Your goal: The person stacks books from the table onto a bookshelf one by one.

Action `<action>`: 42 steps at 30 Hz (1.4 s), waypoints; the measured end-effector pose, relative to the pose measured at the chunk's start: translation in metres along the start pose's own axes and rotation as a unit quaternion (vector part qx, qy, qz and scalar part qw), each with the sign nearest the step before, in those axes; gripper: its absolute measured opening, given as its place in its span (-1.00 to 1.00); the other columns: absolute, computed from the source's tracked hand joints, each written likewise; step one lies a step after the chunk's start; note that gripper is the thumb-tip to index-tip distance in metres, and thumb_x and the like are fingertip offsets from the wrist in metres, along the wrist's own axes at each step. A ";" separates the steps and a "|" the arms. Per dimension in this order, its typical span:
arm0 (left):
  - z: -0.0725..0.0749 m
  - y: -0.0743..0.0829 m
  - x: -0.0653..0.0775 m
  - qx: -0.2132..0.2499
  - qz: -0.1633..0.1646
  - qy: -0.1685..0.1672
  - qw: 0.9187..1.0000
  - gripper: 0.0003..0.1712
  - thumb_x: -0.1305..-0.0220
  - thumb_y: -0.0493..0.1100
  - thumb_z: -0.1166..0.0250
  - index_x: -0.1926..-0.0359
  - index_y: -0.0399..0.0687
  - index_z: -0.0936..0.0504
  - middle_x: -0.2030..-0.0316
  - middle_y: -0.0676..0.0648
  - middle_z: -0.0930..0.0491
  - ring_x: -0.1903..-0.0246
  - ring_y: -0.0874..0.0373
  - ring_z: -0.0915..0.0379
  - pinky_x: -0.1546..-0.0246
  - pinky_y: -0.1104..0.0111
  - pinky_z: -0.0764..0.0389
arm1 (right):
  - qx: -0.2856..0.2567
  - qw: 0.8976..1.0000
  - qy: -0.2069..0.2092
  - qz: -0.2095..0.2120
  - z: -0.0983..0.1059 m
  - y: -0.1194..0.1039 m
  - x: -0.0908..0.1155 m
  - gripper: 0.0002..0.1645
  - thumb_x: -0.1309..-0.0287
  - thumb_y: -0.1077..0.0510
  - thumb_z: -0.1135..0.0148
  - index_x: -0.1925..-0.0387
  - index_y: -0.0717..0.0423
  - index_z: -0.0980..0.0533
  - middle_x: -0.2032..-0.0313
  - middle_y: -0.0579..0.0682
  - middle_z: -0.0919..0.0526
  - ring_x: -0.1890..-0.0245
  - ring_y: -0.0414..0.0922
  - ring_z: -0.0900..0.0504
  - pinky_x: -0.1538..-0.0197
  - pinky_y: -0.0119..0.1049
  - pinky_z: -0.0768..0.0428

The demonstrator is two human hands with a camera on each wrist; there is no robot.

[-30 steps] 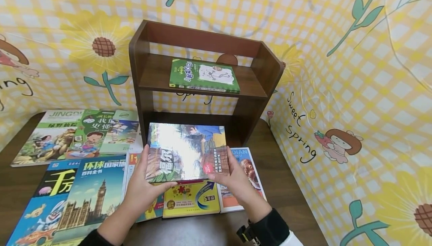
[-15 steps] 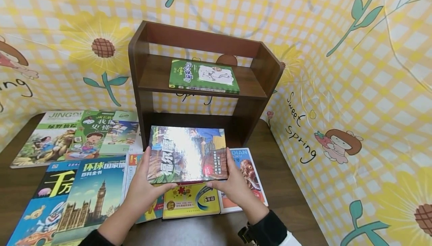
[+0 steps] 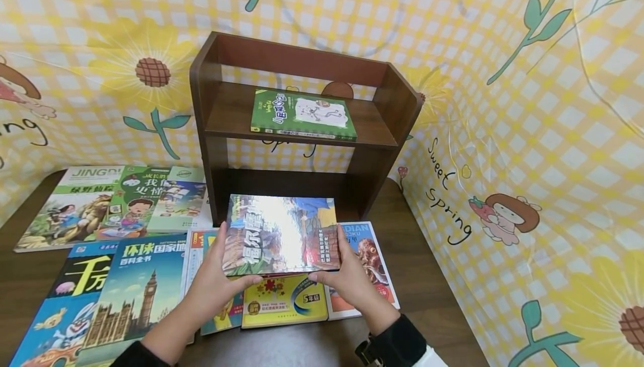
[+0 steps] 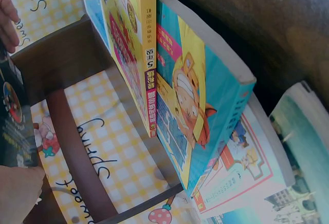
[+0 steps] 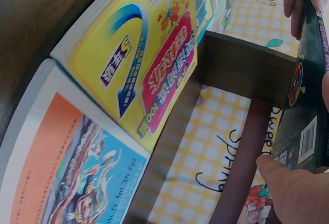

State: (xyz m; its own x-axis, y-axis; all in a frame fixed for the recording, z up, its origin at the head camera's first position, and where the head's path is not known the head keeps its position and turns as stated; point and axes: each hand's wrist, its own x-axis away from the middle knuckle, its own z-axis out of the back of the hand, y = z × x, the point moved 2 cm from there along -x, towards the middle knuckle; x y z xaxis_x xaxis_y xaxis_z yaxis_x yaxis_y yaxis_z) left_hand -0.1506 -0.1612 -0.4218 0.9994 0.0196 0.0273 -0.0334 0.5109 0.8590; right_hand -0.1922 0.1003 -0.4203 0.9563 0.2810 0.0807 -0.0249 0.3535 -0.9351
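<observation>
Both hands hold a paperback book (image 3: 282,235) with a glossy illustrated cover in front of the shelf's lower opening. My left hand (image 3: 211,272) grips its left edge, thumb along the near side. At the right edge, my right hand (image 3: 349,272) holds it the same way. Its dark back cover (image 5: 303,116) with a barcode shows in the right wrist view. Below it lie a yellow book (image 3: 284,302) and a book with a blue-and-orange cover (image 3: 374,266). A green book (image 3: 304,114) lies flat on the upper board of the brown wooden bookshelf (image 3: 201,98).
To the left, green-covered books (image 3: 75,205) lie near the back of the dark wooden table (image 3: 432,277). Blue-covered books, one with a clock tower (image 3: 133,294), overlap in front of them. A yellow checked cloth (image 3: 483,104) hangs behind and to the right.
The held book has come down slightly toward the near side, with both hands still on its edges. Glare on its cover has shifted. The green book stays on the shelf.
</observation>
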 end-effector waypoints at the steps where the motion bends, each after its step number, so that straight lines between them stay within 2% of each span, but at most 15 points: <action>1: 0.000 -0.001 -0.002 -0.005 0.003 -0.003 1.000 0.51 0.08 0.19 -0.52 -0.51 0.07 0.48 -0.48 -0.36 0.22 -0.39 -0.42 0.20 -0.19 -0.35 -0.12 | -0.001 1.000 0.000 -0.002 0.000 0.001 -0.001 0.38 0.08 0.17 -0.52 -0.53 -0.06 0.26 -0.44 0.18 -0.11 -0.28 0.15 -0.37 -0.22 -0.05 -0.47; 8: 0.000 -0.007 -0.011 -0.036 0.017 -0.029 0.999 0.47 0.07 0.14 -0.53 -0.52 -0.02 0.41 -0.46 -0.39 0.12 -0.37 -0.41 0.10 -0.20 -0.27 -0.22 | 0.014 1.000 0.007 -0.006 0.000 0.012 -0.011 0.38 0.10 0.17 -0.53 -0.53 -0.04 0.23 -0.44 0.17 -0.11 -0.32 0.15 -0.31 -0.26 -0.02 -0.41; 14: -0.004 -0.014 -0.018 -0.024 0.029 -0.040 0.998 0.43 0.05 -0.01 -0.55 -0.53 -0.03 0.36 -0.45 -0.38 0.06 -0.38 -0.37 0.08 -0.25 -0.21 -0.17 | 0.016 1.000 0.012 -0.011 0.000 0.021 -0.016 0.37 0.11 0.19 -0.54 -0.53 -0.01 0.21 -0.45 0.20 -0.09 -0.36 0.21 -0.23 -0.31 0.04 -0.34; 22: -0.011 -0.021 -0.028 -0.010 0.054 -0.033 0.998 0.38 0.01 -0.14 -0.53 -0.53 0.05 0.35 -0.47 -0.34 0.07 -0.41 -0.35 0.15 -0.28 -0.20 -0.12 | 0.019 1.000 0.014 -0.020 -0.003 0.029 -0.027 0.35 0.09 0.23 -0.52 -0.53 -0.02 0.20 -0.45 0.15 -0.11 -0.36 0.19 -0.24 -0.28 0.01 -0.37; 31: -0.018 -0.033 -0.037 0.015 0.083 -0.020 0.996 0.32 -0.04 -0.17 -0.50 -0.54 0.11 0.32 -0.46 -0.28 0.00 -0.41 -0.31 0.09 -0.28 -0.15 -0.18 | 0.027 0.999 0.020 -0.031 -0.008 0.039 -0.039 0.34 0.07 0.21 -0.51 -0.53 -0.06 0.20 -0.44 0.12 -0.14 -0.35 0.18 -0.26 -0.32 0.05 -0.30; 37: -0.021 -0.040 -0.047 0.017 0.089 -0.014 0.996 0.27 -0.08 -0.14 -0.48 -0.54 0.11 0.28 -0.46 -0.28 -0.01 -0.42 -0.30 0.11 -0.30 -0.15 -0.16 | 0.025 0.999 0.015 -0.018 -0.009 0.043 -0.049 0.36 0.07 0.24 -0.51 -0.54 -0.11 0.23 -0.43 0.13 -0.16 -0.35 0.20 -0.25 -0.34 0.08 -0.27; 42: -0.021 -0.039 -0.052 0.010 0.078 -0.010 0.997 0.23 -0.12 -0.15 -0.45 -0.54 0.02 0.26 -0.47 -0.29 0.02 -0.42 -0.31 0.14 -0.32 -0.16 -0.11 | 0.014 1.000 0.007 -0.021 -0.009 0.043 -0.056 0.35 0.04 0.29 -0.47 -0.54 -0.11 0.25 -0.45 0.12 -0.11 -0.38 0.19 -0.19 -0.35 0.07 -0.24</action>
State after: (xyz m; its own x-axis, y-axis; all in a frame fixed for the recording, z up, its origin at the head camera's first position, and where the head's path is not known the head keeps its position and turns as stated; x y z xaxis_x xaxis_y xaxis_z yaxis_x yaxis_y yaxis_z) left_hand -0.2015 -0.1646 -0.4674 0.9820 0.0803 0.1711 -0.1884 0.4866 0.8531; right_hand -0.2442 0.0922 -0.4685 0.9608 0.2523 0.1151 0.0081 0.3892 -0.9211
